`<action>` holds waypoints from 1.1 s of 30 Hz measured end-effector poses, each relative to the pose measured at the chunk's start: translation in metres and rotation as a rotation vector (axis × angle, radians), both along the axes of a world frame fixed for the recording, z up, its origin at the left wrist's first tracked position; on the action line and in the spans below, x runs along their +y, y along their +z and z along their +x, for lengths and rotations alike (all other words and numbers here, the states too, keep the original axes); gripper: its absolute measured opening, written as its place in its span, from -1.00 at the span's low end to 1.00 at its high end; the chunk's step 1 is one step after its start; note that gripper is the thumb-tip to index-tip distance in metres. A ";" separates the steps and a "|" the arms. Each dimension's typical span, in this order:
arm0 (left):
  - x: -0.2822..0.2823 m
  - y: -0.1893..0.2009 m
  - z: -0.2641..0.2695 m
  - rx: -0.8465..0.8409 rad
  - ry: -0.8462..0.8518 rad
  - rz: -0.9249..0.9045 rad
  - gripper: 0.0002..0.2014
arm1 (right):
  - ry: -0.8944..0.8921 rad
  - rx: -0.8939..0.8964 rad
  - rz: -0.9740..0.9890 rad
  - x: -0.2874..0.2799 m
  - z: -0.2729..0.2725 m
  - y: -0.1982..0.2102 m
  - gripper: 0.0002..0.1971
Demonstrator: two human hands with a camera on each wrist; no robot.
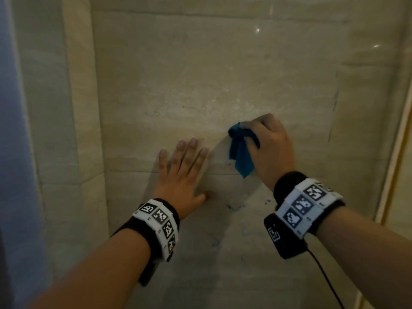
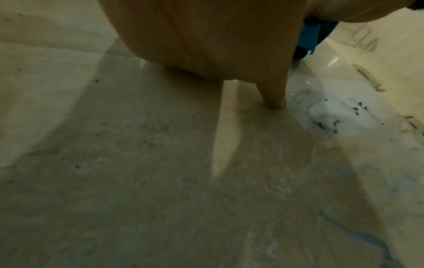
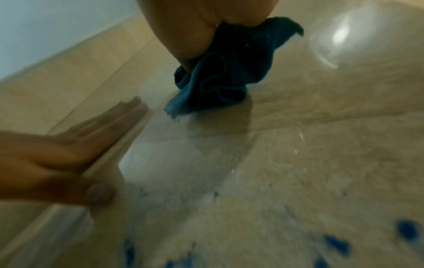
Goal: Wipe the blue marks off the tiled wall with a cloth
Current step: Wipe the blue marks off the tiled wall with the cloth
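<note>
A beige tiled wall [image 1: 200,74] fills the head view. My right hand [image 1: 267,143] grips a bunched blue cloth [image 1: 240,152] and holds it against the tile, one corner hanging down. From the right wrist view, the cloth [image 3: 220,76] is crumpled under my palm and touches the wall. My left hand [image 1: 182,170] lies flat on the wall, fingers straight, just left of the cloth. Blue marks [image 1: 234,207] sit below both hands, between my wrists. The marks [image 3: 337,243] appear as blurred spots in the right wrist view, and as specks [image 2: 325,125] near my left thumb.
A projecting tile column [image 1: 78,97] stands at the left, with a bluish surface [image 1: 9,130] beyond it. A pale vertical frame edge [image 1: 392,152] runs down the right side. A horizontal grout line [image 1: 133,171] crosses under my left hand.
</note>
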State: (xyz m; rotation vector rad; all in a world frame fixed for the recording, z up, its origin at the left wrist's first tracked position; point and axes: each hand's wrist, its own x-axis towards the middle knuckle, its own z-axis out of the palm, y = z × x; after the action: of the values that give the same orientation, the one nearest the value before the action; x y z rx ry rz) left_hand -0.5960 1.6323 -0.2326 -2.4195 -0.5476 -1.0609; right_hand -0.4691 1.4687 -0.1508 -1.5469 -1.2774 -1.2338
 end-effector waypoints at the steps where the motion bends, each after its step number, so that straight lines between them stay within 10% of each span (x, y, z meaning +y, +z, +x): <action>1: 0.004 -0.002 0.002 0.003 0.010 0.019 0.02 | -0.026 -0.055 -0.011 0.006 0.000 -0.003 -0.81; 11: 0.015 -0.009 0.010 -0.102 -0.027 0.129 0.01 | -0.220 -0.429 -0.336 -0.002 0.030 -0.063 -0.31; 18: 0.015 -0.009 0.011 -0.104 -0.020 0.145 0.02 | -0.238 -0.208 -0.004 0.015 0.020 -0.016 -0.39; 33: 0.002 -0.007 -0.002 -0.045 0.030 0.109 -0.02 | -0.184 -0.314 -0.278 0.009 0.013 -0.083 -0.31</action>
State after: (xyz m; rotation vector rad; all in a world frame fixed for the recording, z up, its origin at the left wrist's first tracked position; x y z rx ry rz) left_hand -0.5978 1.6348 -0.2395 -2.2915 -0.5257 -1.1058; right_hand -0.4564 1.4778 -0.2337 -1.7466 -1.5900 -1.5128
